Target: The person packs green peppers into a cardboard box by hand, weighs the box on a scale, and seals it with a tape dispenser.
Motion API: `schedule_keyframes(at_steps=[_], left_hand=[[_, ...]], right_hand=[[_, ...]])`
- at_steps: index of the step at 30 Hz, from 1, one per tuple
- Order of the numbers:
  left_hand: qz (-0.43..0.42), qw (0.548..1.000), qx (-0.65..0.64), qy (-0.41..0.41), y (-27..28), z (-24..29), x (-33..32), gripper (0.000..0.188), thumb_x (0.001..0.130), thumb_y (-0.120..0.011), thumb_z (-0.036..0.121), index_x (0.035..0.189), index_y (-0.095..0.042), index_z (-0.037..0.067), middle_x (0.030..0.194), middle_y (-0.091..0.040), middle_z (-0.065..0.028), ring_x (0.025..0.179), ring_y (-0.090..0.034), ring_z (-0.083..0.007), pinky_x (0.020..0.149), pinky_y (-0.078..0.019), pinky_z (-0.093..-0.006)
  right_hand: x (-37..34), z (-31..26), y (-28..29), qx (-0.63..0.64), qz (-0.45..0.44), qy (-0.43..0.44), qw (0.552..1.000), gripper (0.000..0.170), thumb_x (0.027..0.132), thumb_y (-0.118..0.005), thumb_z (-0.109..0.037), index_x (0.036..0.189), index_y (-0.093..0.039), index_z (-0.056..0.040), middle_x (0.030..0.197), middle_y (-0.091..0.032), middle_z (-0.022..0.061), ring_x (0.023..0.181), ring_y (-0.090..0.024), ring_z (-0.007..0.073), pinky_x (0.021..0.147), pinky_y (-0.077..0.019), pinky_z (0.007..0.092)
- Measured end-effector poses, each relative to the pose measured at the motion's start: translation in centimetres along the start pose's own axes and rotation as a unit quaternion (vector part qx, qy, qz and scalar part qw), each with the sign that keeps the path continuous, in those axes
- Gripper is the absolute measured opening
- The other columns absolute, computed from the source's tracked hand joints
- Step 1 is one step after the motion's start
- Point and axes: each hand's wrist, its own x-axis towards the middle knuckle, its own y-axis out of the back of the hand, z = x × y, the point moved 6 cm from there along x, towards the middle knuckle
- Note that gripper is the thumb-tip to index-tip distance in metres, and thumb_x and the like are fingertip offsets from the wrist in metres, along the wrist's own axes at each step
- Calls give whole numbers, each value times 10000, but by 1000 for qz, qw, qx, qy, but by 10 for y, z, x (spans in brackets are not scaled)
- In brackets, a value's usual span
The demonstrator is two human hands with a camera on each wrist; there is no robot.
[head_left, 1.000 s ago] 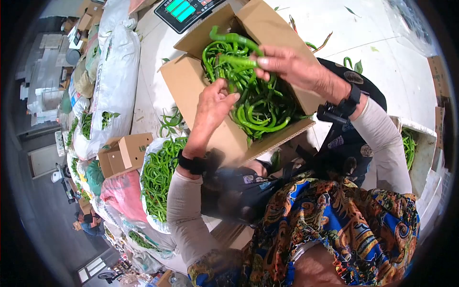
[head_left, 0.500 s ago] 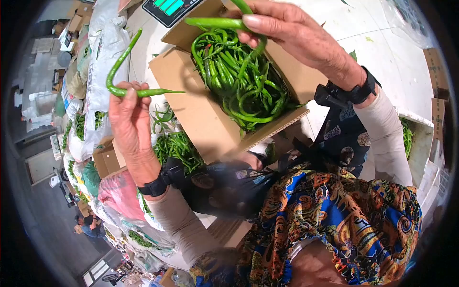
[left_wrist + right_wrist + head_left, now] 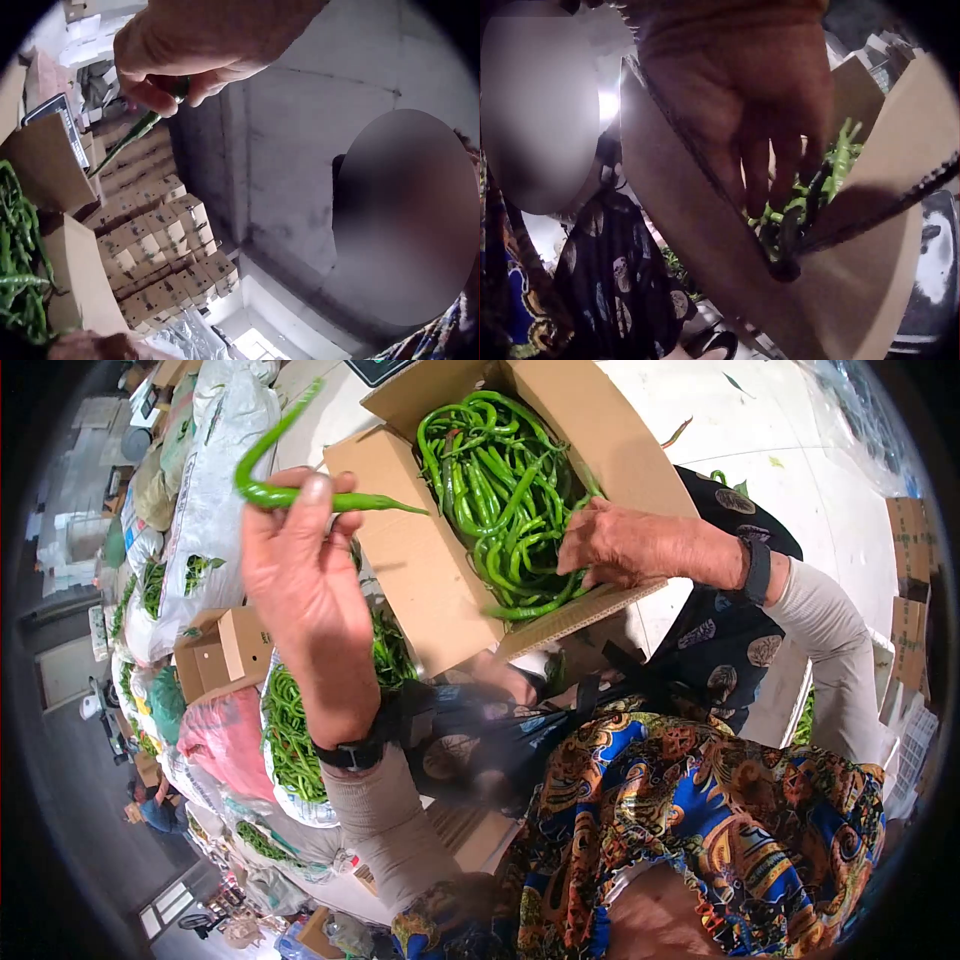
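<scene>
In the head view, a bent green pepper [image 3: 265, 490] is pinched between the thumb and fingers of the left hand [image 3: 310, 575], held up left of the open cardboard box [image 3: 400, 550]. The left wrist view shows that hand [image 3: 210, 37] from below, with the thin end of the pepper [image 3: 135, 135] hanging down. Long green peppers [image 3: 500, 490] fill the box. The right hand [image 3: 640, 545] reaches over the box's near right corner, fingers bent down onto the peppers. From the right wrist view its fingers [image 3: 761, 172] reach down at the peppers [image 3: 840, 165]; whether they grip one is unclear.
A sack of green peppers [image 3: 290, 740] and a small open box [image 3: 225, 650] stand at the left, beside white sacks [image 3: 225, 500]. The edge of a scale [image 3: 375, 368] shows behind the box. Stacked cartons [image 3: 165, 247] appear in the left wrist view.
The left hand has moved from over the box to its left, lifting a bent pepper. The right hand, which held peppers above the box, has come down to its near right corner, those peppers no longer seen raised.
</scene>
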Motion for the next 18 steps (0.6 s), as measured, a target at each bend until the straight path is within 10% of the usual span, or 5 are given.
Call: schedule_keyframes(at_steps=[4,6,11,18], left_hand=[[-26,995,-40,92,-1,-25,-2,176,979,-597,64,1149,-591,16,1007,-629,-54,951,-645,-179,789,-502,-268],[-33,994,-26,101,-6,-26,-3,188,974,-608,65,1156,-595,20,1009,-636,-52,964,-651,-179,772,-507,-264],[-32,991,-18,130,-6,-39,-1,198,968,-619,67,1159,-599,22,1011,-640,-50,969,-654,-171,747,-509,-255],[-111,979,12,168,-27,-54,-8,220,953,-651,106,1145,-617,4,1022,-652,-50,896,-656,-151,713,-506,-249]], right_hand=[[4,3,21,174,39,-85,980,200,827,-714,-70,999,-670,22,1020,-677,145,1006,-636,337,880,-509,412],[0,11,35,-36,92,-187,977,161,805,-702,-40,941,-652,30,1015,-673,178,1001,-649,361,844,-539,414],[10,31,16,-185,-4,-114,976,178,766,-712,-40,921,-638,5,966,-642,164,966,-638,369,814,-538,431],[7,39,21,3,-7,-155,988,238,849,-684,-93,1060,-649,12,1069,-645,177,1074,-595,359,892,-503,425]])
